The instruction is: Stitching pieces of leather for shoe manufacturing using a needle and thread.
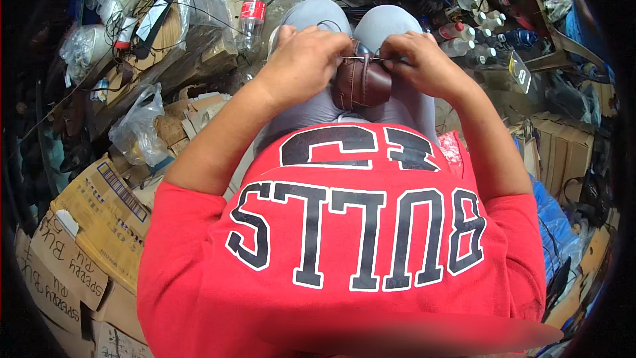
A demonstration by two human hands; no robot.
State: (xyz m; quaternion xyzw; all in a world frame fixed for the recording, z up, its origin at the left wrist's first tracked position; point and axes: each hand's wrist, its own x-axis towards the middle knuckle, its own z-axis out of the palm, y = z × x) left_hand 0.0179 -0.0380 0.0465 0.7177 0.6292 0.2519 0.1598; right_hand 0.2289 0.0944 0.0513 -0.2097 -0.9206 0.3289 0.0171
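Note:
A dark brown leather shoe point(363, 85) with a stitched seam rests on my lap between my grey-clad knees. My left hand point(308, 59) is closed at its left side, fingertips pinched by the upper edge. On the other side my right hand point(417, 59) is closed too, with thumb and fingers pressed together. A thin, taut thread point(362, 58) runs across the top of the shoe from one hand to the other; part of it looks shiny, and I cannot tell whether a needle is there. A dark loop of thread point(328, 24) shows above my left hand.
A red-labelled plastic bottle point(252, 16) stands beyond my left forearm. Several small bottles point(472, 34) cluster at the far right. Flattened cardboard boxes point(106, 219) lie at the left, near a clear plastic bag point(140, 126). Blue plastic sheeting point(553, 222) is at the right.

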